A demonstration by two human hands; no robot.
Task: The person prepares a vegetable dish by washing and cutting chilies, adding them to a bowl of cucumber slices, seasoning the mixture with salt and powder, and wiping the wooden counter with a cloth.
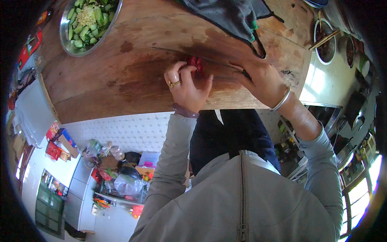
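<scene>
My left hand (190, 89), with a ring and a dark bracelet, presses its curled fingertips against a small heap of glossy dark red food (196, 64) on the wooden tabletop (90, 78). Its thumb stands apart at the right of the heap; what the red food is, I cannot tell. My right hand (261, 77), with a silver-coloured bangle at the wrist, is closed around the dark handle of a knife (216, 61). The thin blade is seen nearly edge-on, pointing left across the wood just beyond my left fingers and passing by the red food. Wet dark stains surround it.
A metal bowl (118, 18) of cut green vegetables with chopped pale bits stands at the upper left. Grey cloth with black edging (223, 16) lies beyond the knife. At the right, chopsticks (325, 39) rest across a white-rimmed bowl (320, 56) of dark food. The table's near edge runs before my body.
</scene>
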